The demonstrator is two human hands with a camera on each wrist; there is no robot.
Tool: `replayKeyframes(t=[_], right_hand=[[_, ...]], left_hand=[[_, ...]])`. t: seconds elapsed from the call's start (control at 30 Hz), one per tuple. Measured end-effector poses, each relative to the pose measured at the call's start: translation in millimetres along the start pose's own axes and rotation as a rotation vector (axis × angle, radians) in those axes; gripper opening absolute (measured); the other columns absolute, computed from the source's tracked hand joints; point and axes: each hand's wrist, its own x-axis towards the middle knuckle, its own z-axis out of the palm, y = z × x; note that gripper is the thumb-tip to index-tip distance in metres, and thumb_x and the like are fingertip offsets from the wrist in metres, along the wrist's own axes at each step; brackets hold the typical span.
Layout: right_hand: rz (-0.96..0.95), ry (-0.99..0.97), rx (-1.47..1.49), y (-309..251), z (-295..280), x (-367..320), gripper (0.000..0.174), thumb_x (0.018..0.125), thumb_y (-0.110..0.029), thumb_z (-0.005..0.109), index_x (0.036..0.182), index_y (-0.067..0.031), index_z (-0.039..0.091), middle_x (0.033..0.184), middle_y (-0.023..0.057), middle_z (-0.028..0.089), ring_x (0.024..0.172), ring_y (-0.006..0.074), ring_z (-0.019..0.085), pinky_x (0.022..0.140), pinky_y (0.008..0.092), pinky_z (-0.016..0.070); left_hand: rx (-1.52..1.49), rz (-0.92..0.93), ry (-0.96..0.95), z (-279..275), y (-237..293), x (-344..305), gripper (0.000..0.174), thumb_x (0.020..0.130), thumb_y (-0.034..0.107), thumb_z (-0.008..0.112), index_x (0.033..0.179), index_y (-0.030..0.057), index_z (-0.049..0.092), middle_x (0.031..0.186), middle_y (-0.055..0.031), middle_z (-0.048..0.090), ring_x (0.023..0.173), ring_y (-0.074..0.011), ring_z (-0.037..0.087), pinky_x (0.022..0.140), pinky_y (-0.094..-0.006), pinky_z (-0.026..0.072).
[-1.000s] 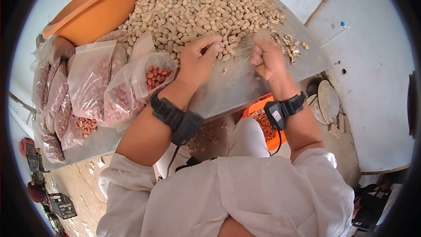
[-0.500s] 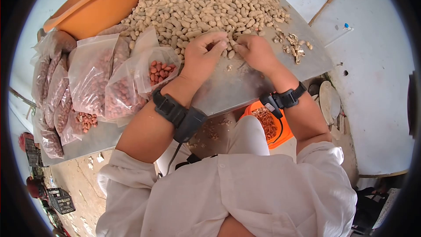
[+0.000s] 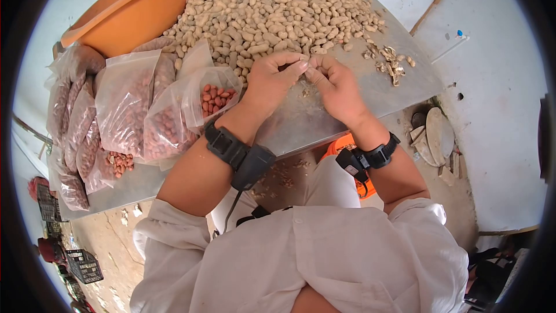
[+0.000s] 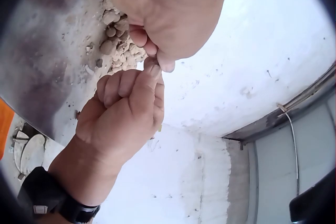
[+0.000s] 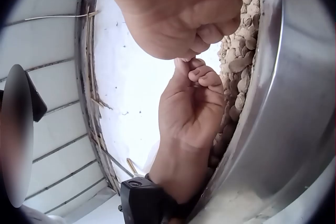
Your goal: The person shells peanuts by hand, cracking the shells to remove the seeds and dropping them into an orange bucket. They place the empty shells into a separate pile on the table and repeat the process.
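Observation:
My left hand (image 3: pixel 275 81) and right hand (image 3: pixel 339 90) meet fingertip to fingertip over the metal table (image 3: pixel 295 130), at the near edge of a big heap of unshelled peanuts (image 3: pixel 278 11). Thumbs and forefingers pinch a peanut between them, almost wholly hidden by the fingers. In the left wrist view the right hand (image 4: pixel 123 103) has its other fingers curled in, thumb tip against the left hand's fingers. The right wrist view shows the left hand (image 5: pixel 191 103) with its fingertips drawn together, right under the right hand. Shell bits lie on the metal below the hands.
Clear bags of red shelled peanuts (image 3: pixel 124 104) crowd the table's left side, one open bag (image 3: pixel 214 98) beside my left wrist. Behind them leans an orange basin (image 3: pixel 133 17). Empty shells (image 3: pixel 391 64) lie to the right. An orange tub (image 3: pixel 341 145) stands below the table edge.
My right hand, apart on the right at first, has moved left to a peanut by the left hand. Both hands have since come slightly nearer me, fingertips together.

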Motion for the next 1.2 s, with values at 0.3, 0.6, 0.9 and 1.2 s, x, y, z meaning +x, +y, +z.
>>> replayKeyframes(t=[0.3,0.6,0.9,1.2], right_hand=[[-0.008,0.094,-0.109,-21.1,14.7,-3.9,0.012,0.085,-0.011,0.055,0.086,0.0012,0.052,0.066,0.0128,0.054,0.058,0.0163,0.05,0.056,0.0299,0.0423],[0.437,0.144,0.973,-21.2,26.0,-3.1,0.013,0.09,-0.012,0.049,0.08,-0.005,0.052,0.058,-0.0019,0.041,0.047,0.0082,0.032,0.043,0.0204,0.0249],[0.596,0.206,1.356,-16.7,34.7,1.9,0.023,0.093,-0.019,0.038,0.078,-0.006,0.048,0.057,0.0007,0.042,0.046,0.0105,0.033,0.042,0.0237,0.026],[0.664,0.133,1.468,-11.5,25.5,1.9,0.023,0.092,-0.02,0.039,0.077,-0.0072,0.05,0.058,0.0007,0.045,0.045,0.0111,0.034,0.042,0.0237,0.0263]], left_hand=[[-0.199,-0.031,0.056,1.9,6.1,-4.4,0.013,0.082,0.014,0.064,0.088,0.0021,0.064,0.071,0.0004,0.057,0.058,-0.0053,0.045,0.052,-0.0201,0.0371],[-0.347,-0.037,0.038,3.1,0.3,-1.2,0.012,0.085,0.01,0.06,0.09,0.0009,0.063,0.071,-0.0001,0.058,0.058,-0.0056,0.046,0.053,-0.0186,0.0373],[-0.097,0.035,0.018,3.9,9.8,-5.5,0.015,0.082,0.006,0.062,0.095,-0.0016,0.064,0.079,-0.0022,0.061,0.072,-0.0085,0.055,0.064,-0.0204,0.0447],[0.11,0.221,0.01,3.4,11.0,-4.1,0.016,0.082,0.006,0.061,0.096,-0.001,0.065,0.089,-0.0044,0.062,0.08,-0.0102,0.057,0.071,-0.0217,0.0459]])
